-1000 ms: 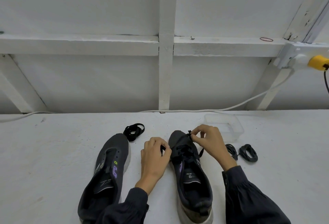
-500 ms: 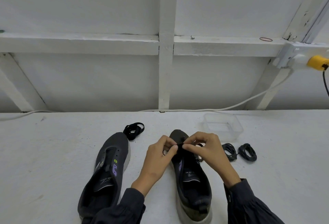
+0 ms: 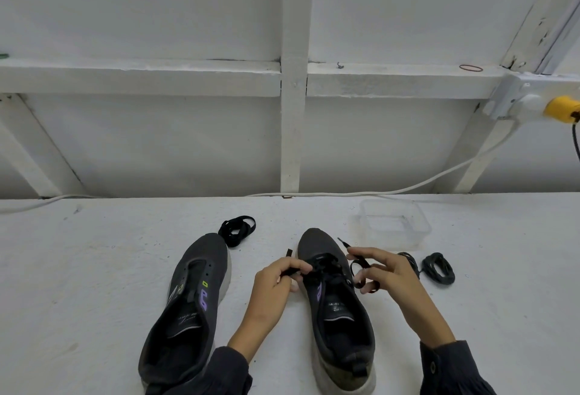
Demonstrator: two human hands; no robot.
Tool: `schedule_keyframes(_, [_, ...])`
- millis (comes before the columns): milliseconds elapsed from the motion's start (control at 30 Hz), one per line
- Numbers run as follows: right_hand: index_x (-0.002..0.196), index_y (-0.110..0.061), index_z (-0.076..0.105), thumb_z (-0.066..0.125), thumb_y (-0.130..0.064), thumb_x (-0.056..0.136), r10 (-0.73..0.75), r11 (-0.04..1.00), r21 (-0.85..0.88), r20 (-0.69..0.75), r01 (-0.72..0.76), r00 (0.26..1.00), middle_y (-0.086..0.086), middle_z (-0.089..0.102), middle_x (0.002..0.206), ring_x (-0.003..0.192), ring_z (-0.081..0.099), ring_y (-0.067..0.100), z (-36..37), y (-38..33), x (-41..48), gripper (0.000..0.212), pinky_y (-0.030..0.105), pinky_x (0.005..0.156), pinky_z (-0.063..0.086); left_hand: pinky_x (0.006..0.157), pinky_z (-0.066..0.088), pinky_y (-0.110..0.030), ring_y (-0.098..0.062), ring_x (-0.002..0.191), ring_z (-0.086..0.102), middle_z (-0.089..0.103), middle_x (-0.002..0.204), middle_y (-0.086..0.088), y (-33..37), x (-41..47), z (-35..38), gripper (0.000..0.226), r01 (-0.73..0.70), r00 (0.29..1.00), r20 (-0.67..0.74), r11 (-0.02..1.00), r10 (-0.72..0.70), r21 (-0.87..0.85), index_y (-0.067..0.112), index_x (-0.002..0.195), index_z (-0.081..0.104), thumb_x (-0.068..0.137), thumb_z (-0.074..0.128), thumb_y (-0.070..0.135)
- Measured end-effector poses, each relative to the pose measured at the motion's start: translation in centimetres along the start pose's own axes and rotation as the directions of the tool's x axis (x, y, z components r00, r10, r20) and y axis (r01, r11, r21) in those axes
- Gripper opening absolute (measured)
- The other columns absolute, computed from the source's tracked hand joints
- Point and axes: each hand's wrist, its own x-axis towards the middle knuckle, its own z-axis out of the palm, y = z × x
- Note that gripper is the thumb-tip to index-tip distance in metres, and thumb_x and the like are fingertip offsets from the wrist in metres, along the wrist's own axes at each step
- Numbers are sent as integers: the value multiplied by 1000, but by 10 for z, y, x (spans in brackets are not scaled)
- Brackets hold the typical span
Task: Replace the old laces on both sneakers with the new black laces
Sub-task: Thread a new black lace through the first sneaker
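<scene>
1. Both ends of the black lace [image 3: 323,264] are pinched — left hand [image 3: 273,281] on one tip, right hand [image 3: 386,275] curled round the other — likely evening them.
2. Its sneaker [image 3: 339,316] lies between them, toe pointing away.

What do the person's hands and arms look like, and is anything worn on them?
The left hand and right hand are bare: no gloves, rings or watch visible. The left sleeve and right sleeve are loose dark charcoal fabric, gathered at the cuffs, leaving the wrists uncovered. The right cuff bears a small dark fastener.
</scene>
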Motion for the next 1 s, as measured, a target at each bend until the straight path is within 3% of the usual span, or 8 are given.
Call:
schedule_keyframes(133, [92,-6,77,68,-5,88,-63,993,89,-95,71,993,12,74,80,73,67,19,0,7,-4,10,27,71,54,72,51,-18,-3,73,63,73,79,8,2,-3,4,24,-31,999,-14,999,30,-37,19,86,76,92,60,3])
schedule_keyframes(200, [99,-4,73,64,0,90,-44,988,146,-102,58,994,16,71,75,64,64,22,-1,9,-5,14,29,67,52,63,48,-22,-6,63,56,69,72,6,2,-3,6,18,-28,999,-17,999,27,-43,21,87,75,94,61,11])
schedule_keyframes(300, [112,-12,68,56,8,92,-20,994,108,-6,21,1000,18,72,88,53,57,24,-3,11,-6,31,27,55,47,58,41,-15,1,56,49,65,73,10,3,-5,9,21,-29,999,-14,999,29,-29,20,92,73,96,56,7])
schedule_keyframes(400, [112,-13,70,50,11,94,10,999,43,35,-11,999,11,73,91,51,52,20,-2,14,-6,36,24,48,37,63,42,-11,5,64,56,67,77,16,11,-8,13,20,-56,998,-3,997,56,-44,15,90,72,95,56,4])
schedule_keyframes(500, [101,-13,76,61,0,92,18,1000,-1,21,-18,1000,2,65,68,51,45,15,-2,15,-7,22,21,49,31,71,49,-22,-5,81,63,69,84,11,18,-12,19,10,-117,993,5,992,117,41,25,80,71,85,64,30])
schedule_keyframes(633, [86,-12,79,71,-8,86,-22,1000,-9,9,22,1000,4,61,62,52,36,15,-5,8,-9,8,19,49,29,73,50,-27,-6,84,60,62,86,13,21,-16,28,40,-114,993,19,950,114,292,34,78,71,70,56,70])
schedule_keyframes(733, [84,-13,77,70,-10,88,-31,999,-32,53,33,998,3,60,64,53,34,13,-8,4,-12,8,19,51,28,73,47,-20,0,89,56,57,91,15,22,-17,34,38,-93,996,55,908,77,409,44,86,71,71,57,75])
schedule_keyframes(1000, [82,-14,79,76,-14,84,-46,982,-171,168,75,985,-5,62,61,54,40,4,-13,-2,-20,4,15,53,30,75,49,-24,0,83,56,57,90,12,23,-13,37,46,-12,995,95,946,-20,324,45,81,72,55,58,80])
